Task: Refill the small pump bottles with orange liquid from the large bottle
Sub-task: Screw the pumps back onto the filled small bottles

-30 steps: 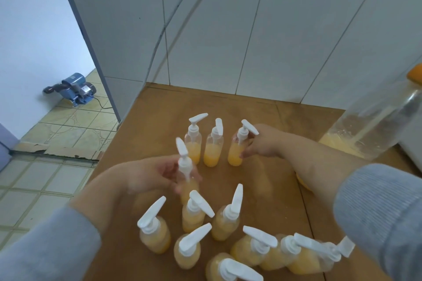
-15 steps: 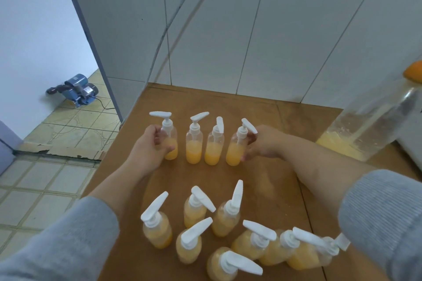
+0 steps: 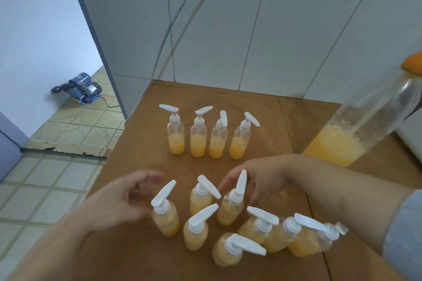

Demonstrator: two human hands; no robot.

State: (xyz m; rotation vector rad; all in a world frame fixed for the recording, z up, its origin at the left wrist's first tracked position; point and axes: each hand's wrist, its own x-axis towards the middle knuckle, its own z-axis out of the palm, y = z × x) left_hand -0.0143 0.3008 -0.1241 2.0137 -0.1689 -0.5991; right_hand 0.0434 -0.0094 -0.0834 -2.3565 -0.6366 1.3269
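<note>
A brown table point(image 3: 262, 107) bears small pump bottles point(image 3: 198, 134) and a large bottle point(image 3: 356, 130).

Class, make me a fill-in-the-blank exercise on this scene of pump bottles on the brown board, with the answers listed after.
1. The far row holds ____ small pump bottles standing side by side.
2. The large bottle at the right wears an ____ cap.
3. The liquid in the large bottle fills only its ____ part.
4. The left hand and right hand hold ____.

Answers: four; orange; bottom; nothing
</note>
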